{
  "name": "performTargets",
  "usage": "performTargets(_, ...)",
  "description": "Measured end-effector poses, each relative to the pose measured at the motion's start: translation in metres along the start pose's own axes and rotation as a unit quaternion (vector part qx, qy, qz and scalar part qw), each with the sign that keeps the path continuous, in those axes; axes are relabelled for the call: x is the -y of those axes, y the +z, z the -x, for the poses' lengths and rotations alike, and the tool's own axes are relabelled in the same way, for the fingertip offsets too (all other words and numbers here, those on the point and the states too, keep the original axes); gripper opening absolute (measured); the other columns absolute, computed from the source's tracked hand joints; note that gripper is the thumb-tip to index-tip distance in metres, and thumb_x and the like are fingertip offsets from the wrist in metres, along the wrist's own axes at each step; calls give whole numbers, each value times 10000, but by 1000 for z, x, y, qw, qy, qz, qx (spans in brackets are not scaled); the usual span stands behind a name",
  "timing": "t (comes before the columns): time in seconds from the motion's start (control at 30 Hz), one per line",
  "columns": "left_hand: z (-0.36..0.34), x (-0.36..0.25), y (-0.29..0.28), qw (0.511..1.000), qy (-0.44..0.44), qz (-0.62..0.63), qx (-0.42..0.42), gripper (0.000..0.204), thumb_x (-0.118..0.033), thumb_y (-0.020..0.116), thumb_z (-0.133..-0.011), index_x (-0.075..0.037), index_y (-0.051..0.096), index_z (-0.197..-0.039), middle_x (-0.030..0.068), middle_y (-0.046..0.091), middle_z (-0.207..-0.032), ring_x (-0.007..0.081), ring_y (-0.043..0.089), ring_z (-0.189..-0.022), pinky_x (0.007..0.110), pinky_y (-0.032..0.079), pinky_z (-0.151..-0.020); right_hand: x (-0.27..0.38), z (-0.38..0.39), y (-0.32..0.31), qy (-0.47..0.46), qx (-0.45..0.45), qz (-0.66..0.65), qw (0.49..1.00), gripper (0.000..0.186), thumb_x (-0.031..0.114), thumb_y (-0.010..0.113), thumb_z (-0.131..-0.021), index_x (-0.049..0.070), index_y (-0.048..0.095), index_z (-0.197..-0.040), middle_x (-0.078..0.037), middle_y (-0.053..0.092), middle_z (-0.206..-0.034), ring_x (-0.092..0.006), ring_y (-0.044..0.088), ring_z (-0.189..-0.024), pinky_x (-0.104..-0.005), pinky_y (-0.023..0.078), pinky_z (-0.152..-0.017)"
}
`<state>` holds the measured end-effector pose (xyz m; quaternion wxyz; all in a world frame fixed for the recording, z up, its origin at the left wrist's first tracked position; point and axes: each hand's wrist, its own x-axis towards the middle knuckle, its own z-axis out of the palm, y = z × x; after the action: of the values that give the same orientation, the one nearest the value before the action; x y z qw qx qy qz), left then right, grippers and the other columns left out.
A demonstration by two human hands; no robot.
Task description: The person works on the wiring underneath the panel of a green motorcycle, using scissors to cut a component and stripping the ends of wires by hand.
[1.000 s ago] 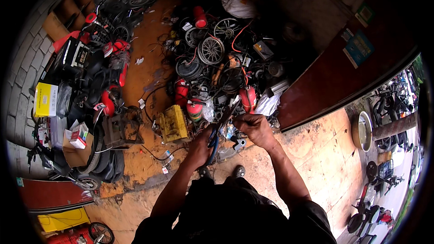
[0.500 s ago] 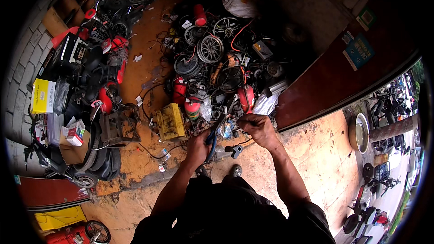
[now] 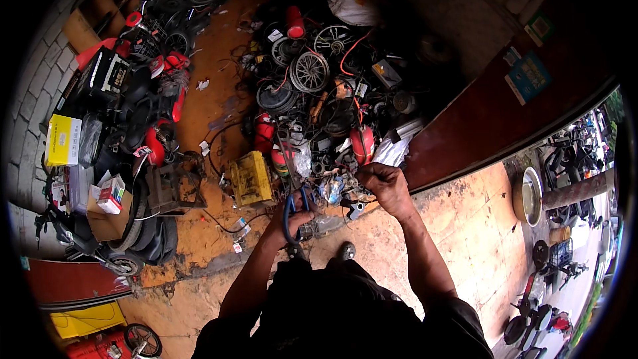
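My left hand [image 3: 284, 221] is closed round the blue looped handles of a pair of scissors [image 3: 290, 211]. The scissors' blades point away from me, over the edge of the scrap pile. To the right, my right hand [image 3: 387, 187] is closed in a pinch, fingertips pressed together; what lies in them, if anything, is too small to make out. Just below its fingertips is a small grey metal part [image 3: 357, 209] with a dark wire by it. Between my hands, a crumpled clear plastic piece [image 3: 331, 189] lies at the pile's near edge.
Ahead spreads a heap of wheels [image 3: 309, 72], cables and red fire extinguishers [image 3: 362, 144]. A yellow metal box [image 3: 250, 178] stands left of my left hand. Batteries, tyres and a cardboard box [image 3: 109, 221] line the left wall. A dark red door panel [image 3: 478, 106] slants across the right.
The scissors have swung so their blades now point forward, and their handles turned in my left hand. The small grey part has shifted up and right. My right hand has barely moved.
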<state>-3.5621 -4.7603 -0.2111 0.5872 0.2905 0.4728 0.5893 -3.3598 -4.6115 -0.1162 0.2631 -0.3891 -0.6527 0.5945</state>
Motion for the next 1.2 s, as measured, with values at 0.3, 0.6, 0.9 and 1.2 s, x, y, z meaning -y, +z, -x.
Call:
performTargets(0.3, 13, 22, 22, 985, -162, -58, -24, 274, -185, 494, -966, -46, 555, -1195, 6, 491, -830, 98, 469, -700, 225, 427, -585, -4, -5, 5, -55, -19, -24, 998, 197, 170, 566, -879, 1, 654, -930, 48, 559, -742, -38, 443, -664, -210, 375, -611)
performTargets(0.6, -4, 22, 33, 970, 17, -233, -61, 309, -239, 491, -969, -95, 532, -1240, 17, 504, -734, 110, 490, -591, 250, 418, -524, -18, -2, 13, -80, 24, -26, 996, 201, 139, 520, -931, -12, 620, -1018, 76, 459, -702, -32, 364, -628, -204, 306, -553)
performTargets(0.9, 17, -21, 45, 947, 37, -320, -4, 428, -58, 700, -780, -29, 568, -1186, 98, 613, -836, 195, 588, -732, 314, 490, -686, 5, 13, 17, -54, 11, -76, 996, 137, 149, 555, -931, 17, 588, -948, 40, 499, -686, -41, 408, -614, -216, 338, -542)
performTargets(1.2, 31, -41, 54, 963, 35, -267, 27, 174, -48, 661, -811, -37, 560, -953, -4, 497, -748, 71, 483, -625, 231, 409, -553, -26, 16, 22, -87, 39, -157, 983, 179, 162, 584, -943, -7, 613, -995, 16, 544, -783, -71, 487, -722, -229, 421, -666)
